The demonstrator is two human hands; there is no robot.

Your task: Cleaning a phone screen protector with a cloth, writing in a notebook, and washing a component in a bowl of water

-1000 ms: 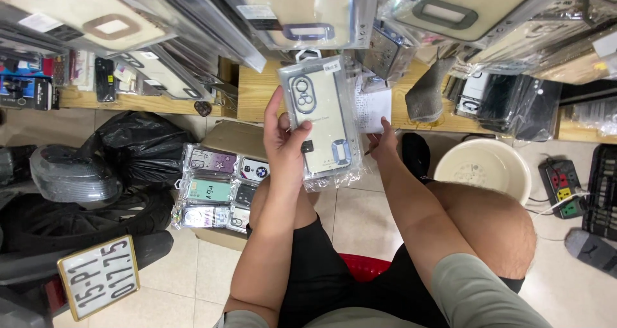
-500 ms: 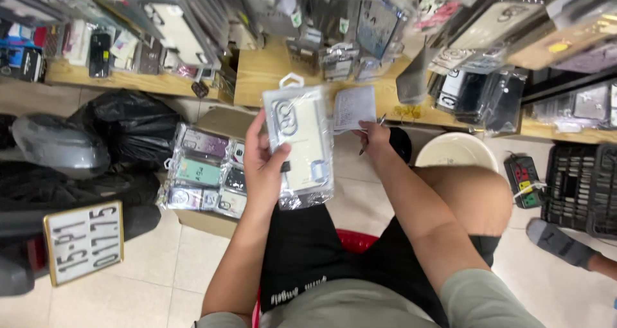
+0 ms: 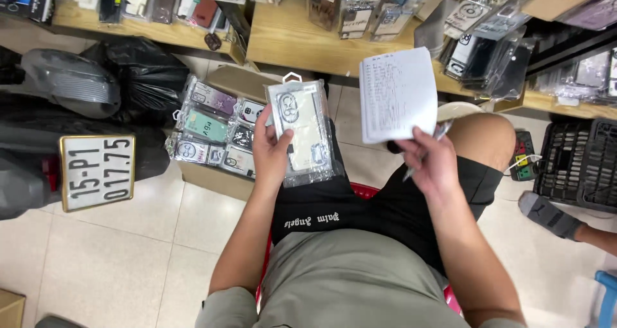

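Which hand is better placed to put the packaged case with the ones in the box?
Left, probably: it holds the case, and the box sits on its side. The right holds notepad and pen.

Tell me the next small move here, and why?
Probably lower the notepad onto the thigh so the pen can write. The right hand holds pad and pen together, pad raised, and the left hand is full with the packaged case, so nothing supports the page.
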